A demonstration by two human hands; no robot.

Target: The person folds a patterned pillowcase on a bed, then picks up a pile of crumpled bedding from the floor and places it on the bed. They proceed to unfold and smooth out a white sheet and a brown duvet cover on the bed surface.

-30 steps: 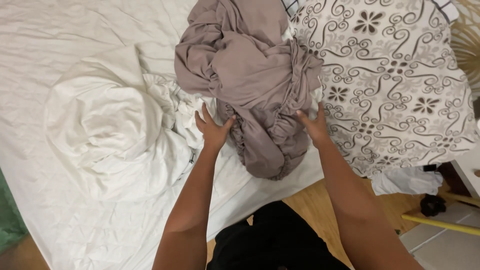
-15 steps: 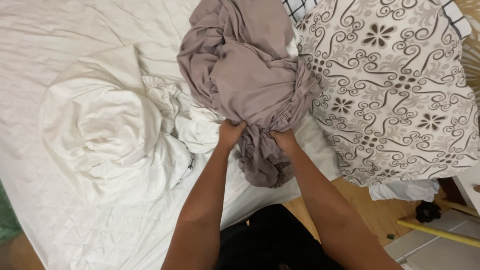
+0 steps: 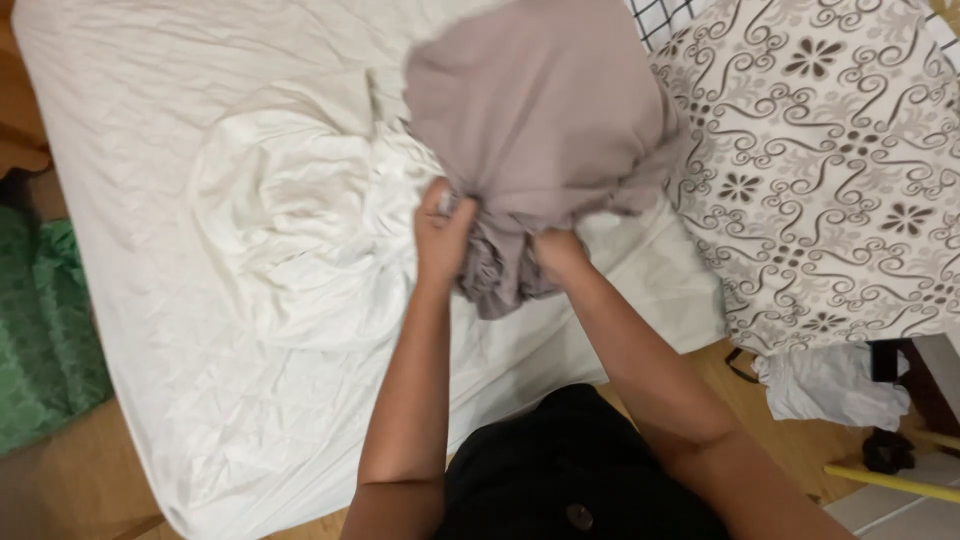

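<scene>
Both the left hand [image 3: 440,232] and right hand [image 3: 557,255] clutch the bunched mauve sheet [image 3: 540,130], lifting it off the bed [image 3: 150,120]

Both hands, left [image 3: 440,235] and right [image 3: 557,255], have closed on the mauve sheet [image 3: 540,130], now spread smoother.

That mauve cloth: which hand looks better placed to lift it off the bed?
Probably the left hand: it grips the cloth at its bunched edge in plain sight. The right hand is partly tucked under the folds.
</scene>
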